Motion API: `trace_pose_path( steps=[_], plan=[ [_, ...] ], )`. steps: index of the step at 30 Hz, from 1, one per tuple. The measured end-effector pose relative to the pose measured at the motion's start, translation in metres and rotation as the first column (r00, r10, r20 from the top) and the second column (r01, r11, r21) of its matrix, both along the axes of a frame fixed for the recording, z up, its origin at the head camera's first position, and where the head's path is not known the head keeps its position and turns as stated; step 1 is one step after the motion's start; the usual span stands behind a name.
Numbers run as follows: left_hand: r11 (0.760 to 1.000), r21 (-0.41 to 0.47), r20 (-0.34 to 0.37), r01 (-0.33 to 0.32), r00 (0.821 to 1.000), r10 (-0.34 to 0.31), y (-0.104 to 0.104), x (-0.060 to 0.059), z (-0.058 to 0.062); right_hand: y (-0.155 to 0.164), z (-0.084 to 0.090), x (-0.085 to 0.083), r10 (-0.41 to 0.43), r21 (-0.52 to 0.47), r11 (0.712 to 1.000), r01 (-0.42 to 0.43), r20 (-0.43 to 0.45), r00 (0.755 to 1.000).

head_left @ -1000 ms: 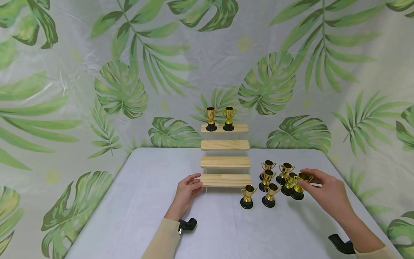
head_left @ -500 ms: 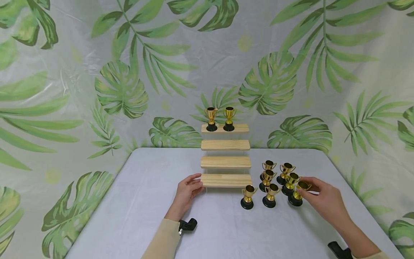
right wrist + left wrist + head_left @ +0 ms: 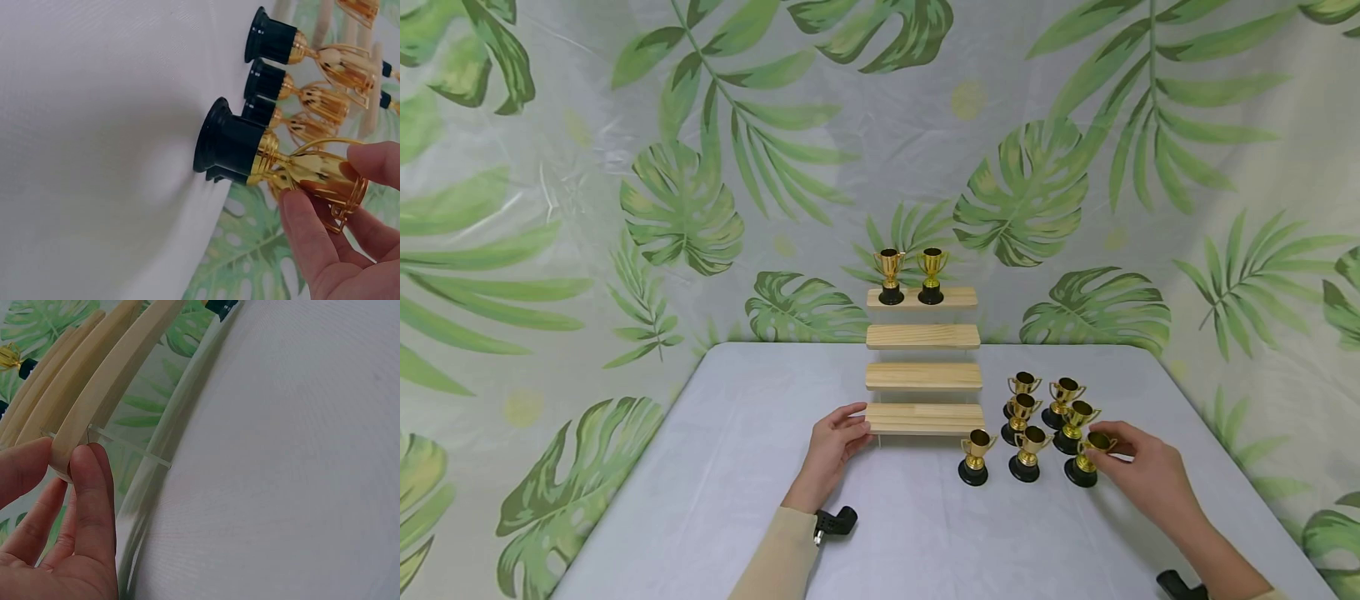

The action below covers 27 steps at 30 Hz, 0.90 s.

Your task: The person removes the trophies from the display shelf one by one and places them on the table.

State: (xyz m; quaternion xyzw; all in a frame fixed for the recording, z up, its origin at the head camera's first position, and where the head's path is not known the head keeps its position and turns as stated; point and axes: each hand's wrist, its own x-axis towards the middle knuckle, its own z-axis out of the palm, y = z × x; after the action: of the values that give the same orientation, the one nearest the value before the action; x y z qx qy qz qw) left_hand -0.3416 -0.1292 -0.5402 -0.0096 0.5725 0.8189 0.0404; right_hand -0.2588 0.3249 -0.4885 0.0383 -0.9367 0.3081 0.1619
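Note:
My left hand (image 3: 826,457) pinches the left end of the lowest board of a stepped wooden display shelf (image 3: 923,417). In the left wrist view, the thumb lies on one side of that board (image 3: 103,381) and fingers on the other. At the right, my right hand (image 3: 1152,477) pinches a small gold trophy cup (image 3: 1081,472) with a black base. The right wrist view shows thumb and fingers round the cup's bowl (image 3: 319,172); its base (image 3: 228,144) stands upright on or just over the table. Two more trophies (image 3: 891,271) (image 3: 932,271) stand on the top board.
Several gold trophies stand right of the shelf, among them a front one (image 3: 975,458), a middle one (image 3: 1028,454) and one behind the held cup (image 3: 1075,427). A white cloth covers the table (image 3: 700,483). Behind hangs a leaf-patterned curtain (image 3: 910,125).
My right hand has brought its trophy toward the front and slightly left, away from the trophy behind it, into line with the two front ones. The left hand has stayed at the shelf.

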Motion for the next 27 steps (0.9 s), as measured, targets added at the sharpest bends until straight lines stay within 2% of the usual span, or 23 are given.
trace_pose_path(
  steps=[17, 27],
  plan=[
    [1.000, -0.008, 0.014, -0.009, 1.000, 0.009, -0.0002, -0.0008, -0.0005, 0.0052, -0.0087, -0.0078, 0.006, -0.004, 1.000, -0.006, -0.011, 1.000],
    [1.000, 0.009, 0.016, -0.019, 1.000, 0.018, 0.0009, -0.0010, -0.0015, 0.0075, -0.0038, -0.0061, 0.040, 0.016, 0.999, -0.041, 0.017, 0.999]
  ],
)
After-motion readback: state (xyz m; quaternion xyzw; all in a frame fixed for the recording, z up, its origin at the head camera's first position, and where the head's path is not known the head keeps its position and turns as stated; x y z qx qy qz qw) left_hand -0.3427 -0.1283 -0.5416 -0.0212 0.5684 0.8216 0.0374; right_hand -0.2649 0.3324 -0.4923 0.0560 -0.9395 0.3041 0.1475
